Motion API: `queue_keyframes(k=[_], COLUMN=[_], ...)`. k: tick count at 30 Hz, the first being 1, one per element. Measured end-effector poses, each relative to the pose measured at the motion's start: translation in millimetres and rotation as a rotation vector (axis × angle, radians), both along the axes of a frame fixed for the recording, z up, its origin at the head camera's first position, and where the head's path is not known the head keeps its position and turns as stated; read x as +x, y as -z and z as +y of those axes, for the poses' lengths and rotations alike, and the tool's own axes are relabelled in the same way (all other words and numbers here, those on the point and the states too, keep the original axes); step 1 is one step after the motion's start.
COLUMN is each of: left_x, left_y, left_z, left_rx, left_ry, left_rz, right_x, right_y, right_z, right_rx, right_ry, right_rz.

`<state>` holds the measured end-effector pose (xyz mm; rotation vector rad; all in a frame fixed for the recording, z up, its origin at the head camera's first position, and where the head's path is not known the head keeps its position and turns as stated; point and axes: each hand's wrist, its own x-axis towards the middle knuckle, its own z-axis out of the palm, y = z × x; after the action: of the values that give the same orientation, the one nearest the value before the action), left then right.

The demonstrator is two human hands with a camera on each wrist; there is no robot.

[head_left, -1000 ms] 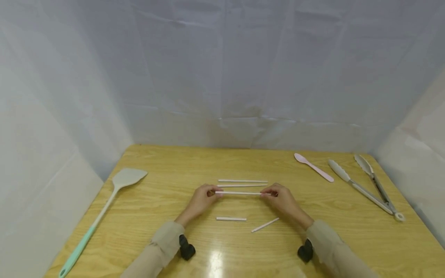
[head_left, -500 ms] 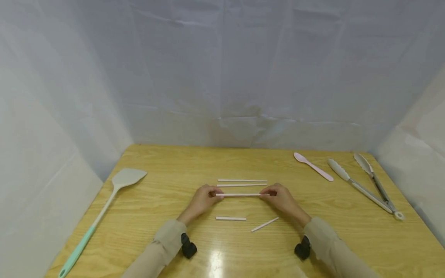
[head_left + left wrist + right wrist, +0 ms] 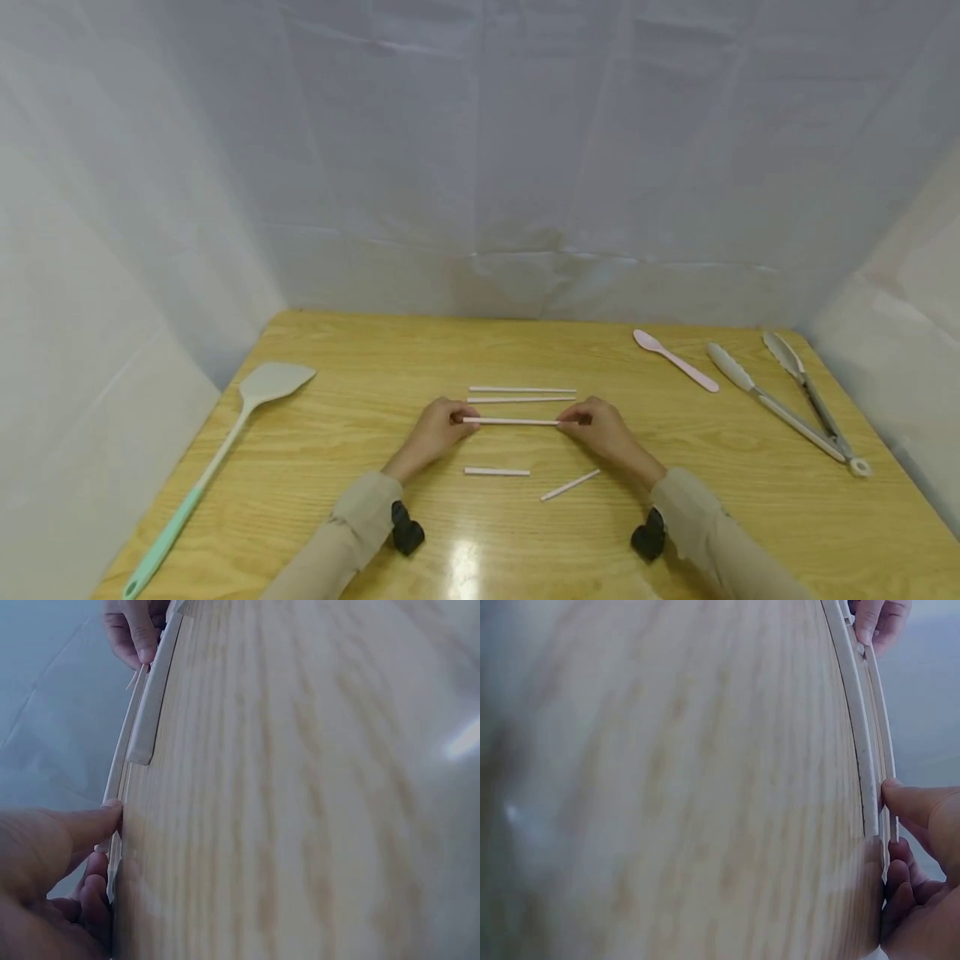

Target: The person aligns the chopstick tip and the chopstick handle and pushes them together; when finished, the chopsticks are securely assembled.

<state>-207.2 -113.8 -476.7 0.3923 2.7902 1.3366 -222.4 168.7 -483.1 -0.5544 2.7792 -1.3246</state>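
Note:
A pale pinkish chopstick [image 3: 517, 422] is held level between both hands, near the middle of the wooden table. My left hand [image 3: 437, 429] pinches its left end between thumb and fingers; my right hand [image 3: 602, 427] does the same near the right end. Just beyond it lie two similar chopsticks, the farther one [image 3: 522, 390] and the nearer one [image 3: 521, 400], roughly parallel. Closer to me rest two shorter sticks: a thicker one [image 3: 497, 472] lying straight across and a thinner one [image 3: 570, 485] slanted. In both wrist views the thumb presses on the held chopstick.
On the left, a spatula [image 3: 249, 404] with a green handle end lies along the table [image 3: 360, 350]. A pink spoon [image 3: 675, 360] and spread metal tongs [image 3: 798, 415] lie on the right. A pale sheet [image 3: 480, 167] hangs behind the table and at its sides.
The held chopstick has come slightly nearer to me and a little left, still gripped at both ends. My right forearm has shifted slightly inward. The other sticks stay put.

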Motion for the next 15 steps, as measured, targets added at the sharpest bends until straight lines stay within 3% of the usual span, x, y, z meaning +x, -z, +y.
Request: queue_keyframes(k=[15], left_x=[-1.0], left_y=[0.8], left_z=[1.0], left_rx=[-0.010], left_ry=[-0.011], left_rz=[0.003], right_x=[-0.3], right_y=[0.6], right_z=[0.2], right_rx=[0.034], right_ry=[-0.001], right_rz=[-0.016])
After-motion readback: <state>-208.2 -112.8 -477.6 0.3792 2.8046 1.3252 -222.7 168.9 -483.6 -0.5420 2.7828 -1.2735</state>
